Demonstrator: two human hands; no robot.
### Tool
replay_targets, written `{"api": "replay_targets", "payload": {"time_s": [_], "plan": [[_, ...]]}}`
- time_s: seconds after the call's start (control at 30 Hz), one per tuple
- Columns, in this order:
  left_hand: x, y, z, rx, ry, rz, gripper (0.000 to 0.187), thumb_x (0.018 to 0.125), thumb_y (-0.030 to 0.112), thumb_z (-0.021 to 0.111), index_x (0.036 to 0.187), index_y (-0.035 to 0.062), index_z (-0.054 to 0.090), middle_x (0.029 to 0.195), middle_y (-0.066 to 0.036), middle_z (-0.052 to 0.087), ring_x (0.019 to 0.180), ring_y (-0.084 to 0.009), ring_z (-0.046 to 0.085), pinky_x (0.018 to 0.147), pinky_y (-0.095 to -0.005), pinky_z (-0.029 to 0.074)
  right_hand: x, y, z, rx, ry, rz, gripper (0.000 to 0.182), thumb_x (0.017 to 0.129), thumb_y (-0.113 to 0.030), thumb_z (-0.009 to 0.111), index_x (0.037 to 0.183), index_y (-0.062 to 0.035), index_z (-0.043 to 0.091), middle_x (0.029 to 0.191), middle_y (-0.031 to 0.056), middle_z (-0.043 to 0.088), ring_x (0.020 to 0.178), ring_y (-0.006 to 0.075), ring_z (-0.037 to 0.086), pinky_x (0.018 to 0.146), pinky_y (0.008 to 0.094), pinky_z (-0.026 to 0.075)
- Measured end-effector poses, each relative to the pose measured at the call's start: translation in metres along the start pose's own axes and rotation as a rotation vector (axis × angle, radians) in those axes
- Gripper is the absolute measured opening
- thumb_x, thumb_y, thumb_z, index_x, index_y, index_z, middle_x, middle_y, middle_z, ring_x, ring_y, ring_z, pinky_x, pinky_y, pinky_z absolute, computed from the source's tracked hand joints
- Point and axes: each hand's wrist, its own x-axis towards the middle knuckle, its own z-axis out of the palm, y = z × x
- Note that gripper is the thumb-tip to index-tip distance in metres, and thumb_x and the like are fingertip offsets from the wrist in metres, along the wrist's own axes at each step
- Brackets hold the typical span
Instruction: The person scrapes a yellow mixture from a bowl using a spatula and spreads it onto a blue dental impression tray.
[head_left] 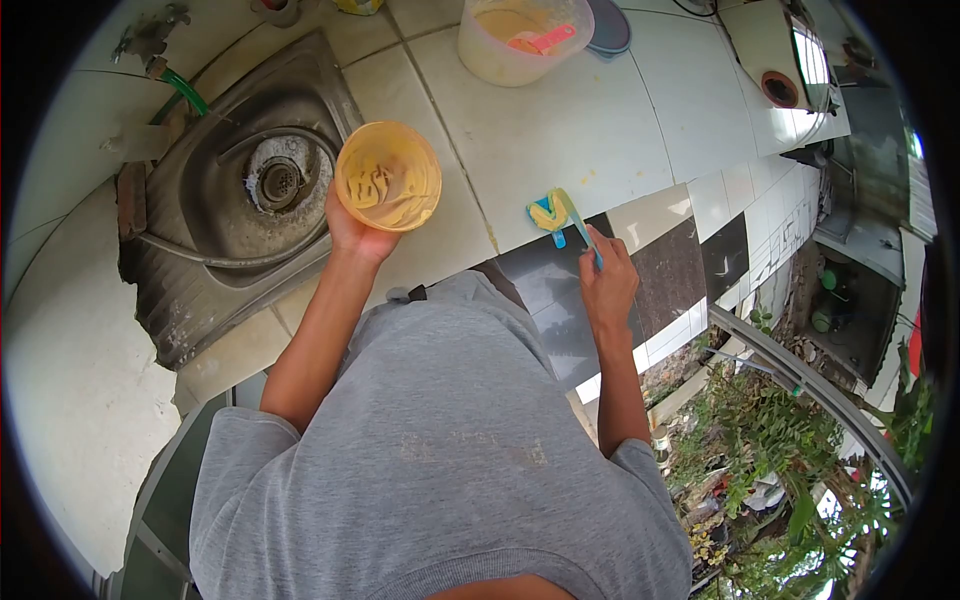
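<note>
My left hand [361, 232] is closed around a round plastic bowl [388, 140], tipped so its inside faces me. Yellow, creamy batter is smeared over the bowl's inner wall and bottom. In my right hand [610, 285] is the handle of a light blue spatula [575, 215], with the fingers wrapped round its lower end. Beside the spatula's far end, a blue piece [558, 239] coated with a thick curl of yellow batter [546, 212] overlaps the counter's front edge. The exact shape of that coated piece is hard to make out.
To the left is a steel sink [215, 190], with a green hose [185, 92] on its tap. A translucent tub [485, 62] holding a red scoop [550, 40] stands at the back by a dark lid [612, 30]. Yellow drips spot the tiled counter [590, 110]. Plants [770, 420] grow lower right.
</note>
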Motion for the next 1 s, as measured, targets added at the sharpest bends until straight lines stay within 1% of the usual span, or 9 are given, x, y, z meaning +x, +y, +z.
{"api": "replay_targets", "payload": {"time_s": [0.07,0.23,0.63,0.8,0.9,1.0], "plan": [[0.001,0.000,-0.001,0.003,-0.026,-0.001,0.041,0.096,0.034,0.046,0.126,0.0082,0.055,0.127,-0.012,0.056,0.119,-0.0318,0.052,0.103,-0.0510,0.042,0.000,0.001,-0.001,-0.003,-0.008,-0.003,0.032,0.080,-0.003,0.063,0.112,-0.0094,0.068,0.085,0.0081,0.060,0.060,0.0246,0.062,0.056,0.0367,0.051],[-0.001,0.000,0.001,-0.003,0.007,0.004,0.042,0.096,0.035,0.045,0.127,0.0080,0.055,0.127,-0.012,0.056,0.119,-0.0319,0.052,0.103,-0.0512,0.042,0.000,0.001,0.002,-0.009,-0.031,-0.006,0.032,0.080,-0.004,0.063,0.111,-0.0099,0.068,0.085,0.0078,0.060,0.060,0.0247,0.062,0.056,0.0367,0.051],[-0.001,0.002,-0.004,-0.019,0.019,0.015,0.042,0.096,0.034,0.044,0.127,0.0076,0.054,0.127,-0.012,0.056,0.119,-0.0321,0.052,0.103,-0.0516,0.042,0.005,0.002,0.004,-0.025,-0.009,-0.019,0.033,0.080,-0.004,0.063,0.112,-0.0101,0.067,0.087,0.0081,0.061,0.062,0.0257,0.063,0.057,0.0380,0.051],[0.000,0.002,-0.007,-0.028,0.002,0.002,0.042,0.096,0.034,0.043,0.127,0.0075,0.054,0.127,-0.013,0.056,0.119,-0.0322,0.052,0.103,-0.0516,0.042,0.005,0.001,0.000,0.003,-0.022,0.029,0.034,0.081,-0.003,0.062,0.114,-0.0095,0.066,0.087,0.0091,0.061,0.063,0.0259,0.063,0.057,0.0382,0.051],[0.001,0.002,-0.010,-0.029,0.020,0.012,0.041,0.096,0.033,0.044,0.127,0.0074,0.054,0.127,-0.012,0.056,0.118,-0.0322,0.052,0.103,-0.0515,0.042,0.004,-0.001,-0.005,-0.016,0.003,0.006,0.034,0.081,-0.003,0.062,0.114,-0.0093,0.066,0.087,0.0097,0.061,0.063,0.0260,0.063,0.057,0.0381,0.051],[0.002,0.002,-0.012,-0.029,-0.015,0.002,0.041,0.096,0.033,0.044,0.127,0.0073,0.054,0.127,-0.012,0.056,0.118,-0.0319,0.053,0.103,-0.0513,0.042,0.005,-0.004,-0.006,-0.022,-0.016,0.015,0.033,0.081,-0.003,0.062,0.113,-0.0089,0.066,0.086,0.0097,0.061,0.063,0.0262,0.063,0.058,0.0380,0.051]]}}
